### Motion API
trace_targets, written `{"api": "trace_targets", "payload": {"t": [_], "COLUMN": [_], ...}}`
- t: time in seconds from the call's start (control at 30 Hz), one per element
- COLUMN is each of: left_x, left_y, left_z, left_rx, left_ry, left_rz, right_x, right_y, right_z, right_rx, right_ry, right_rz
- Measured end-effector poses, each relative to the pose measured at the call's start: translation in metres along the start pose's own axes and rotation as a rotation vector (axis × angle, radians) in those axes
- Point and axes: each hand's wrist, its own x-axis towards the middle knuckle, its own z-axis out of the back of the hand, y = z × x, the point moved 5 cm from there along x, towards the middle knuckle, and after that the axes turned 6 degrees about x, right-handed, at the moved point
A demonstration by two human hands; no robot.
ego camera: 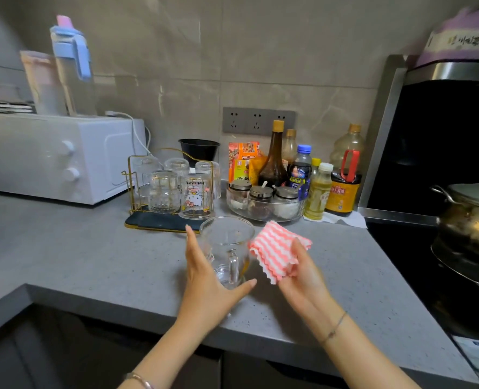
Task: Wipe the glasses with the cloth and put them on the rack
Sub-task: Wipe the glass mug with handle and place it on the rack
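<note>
Over the table's [92, 254] front edge | left grip [207, 279] is cradling the mug [227, 248] upright, thumb under its base | right grip [303, 273] is pinching the folded cloth [277, 251] beside the rim | best now: steadying the base, working the cloth inside, turning the mug | rack [148, 221] standing just behind.
</note>
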Motion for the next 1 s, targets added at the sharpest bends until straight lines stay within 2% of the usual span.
{"api": "trace_targets", "payload": {"t": [0.07,0.27,0.4,0.5,0.6,0.7,0.77,0.83,0.9,0.97,1.0], "left_x": [0.0,-0.001,0.006,0.012,0.007,0.005,0.001,-0.002,-0.004,-0.004,-0.004], "left_y": [0.007,0.005,-0.005,-0.015,-0.037,-0.041,-0.044,-0.044,-0.046,-0.052,-0.053], "left_z": [-0.005,-0.001,-0.001,-0.001,-0.001,-0.009,-0.01,-0.014,-0.018,-0.019,-0.021], "left_rx": [-0.052,-0.096,-0.34,-0.538,-0.68,-0.769,-0.856,-0.901,-0.888,-0.847,-0.821], "left_ry": [0.044,0.028,0.055,0.167,0.3,0.322,0.34,0.366,0.381,0.37,0.368], "left_rz": [0.058,0.065,0.256,0.367,0.292,0.301,0.328,0.355,0.358,0.352,0.355], "right_x": [0.001,-0.002,-0.011,-0.021,-0.032,-0.039,-0.047,-0.055,-0.068,-0.067,-0.063], "right_y": [-0.001,-0.013,-0.019,-0.007,0.007,0.026,0.046,0.067,0.07,0.054,0.047], "right_z": [0.0,-0.015,-0.029,-0.039,-0.045,-0.045,-0.052,-0.064,-0.081,-0.083,-0.081], "right_rx": [-0.023,-0.161,-0.316,-0.352,-0.355,-0.288,-0.277,-0.474,-0.88,-1.306,-1.424], "right_ry": [-0.011,0.05,0.137,0.169,0.188,0.172,0.209,0.268,0.379,0.491,0.527], "right_rz": [0.015,0.053,0.073,0.135,0.17,0.204,0.304,0.539,0.813,0.946,0.943]}}
